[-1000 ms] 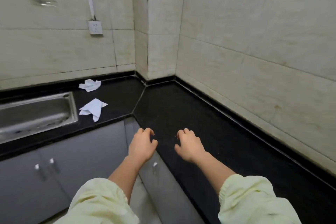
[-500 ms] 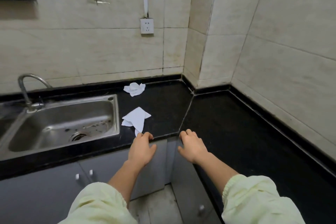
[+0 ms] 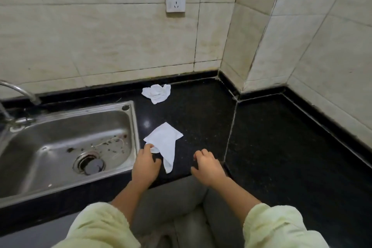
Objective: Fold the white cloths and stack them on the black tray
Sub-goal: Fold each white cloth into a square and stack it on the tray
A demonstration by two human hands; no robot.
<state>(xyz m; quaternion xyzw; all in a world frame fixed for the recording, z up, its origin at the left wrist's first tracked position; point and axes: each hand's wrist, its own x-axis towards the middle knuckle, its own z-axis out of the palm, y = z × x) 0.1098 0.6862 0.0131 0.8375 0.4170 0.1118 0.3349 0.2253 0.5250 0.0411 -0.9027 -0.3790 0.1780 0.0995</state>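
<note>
One corner of the near cloth [image 3: 165, 141] meets my left grip [image 3: 146, 164], pinched or not I cannot tell; right grip [image 3: 207, 167] loose, empty. I'd flatten the cloth first.

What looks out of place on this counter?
Dark specks litter the stainless steel sink. The far white cloth lies crumpled near the tiled back wall; the near white cloth lies skewed, one end trailing toward the black counter edge. No black tray shows.
</note>
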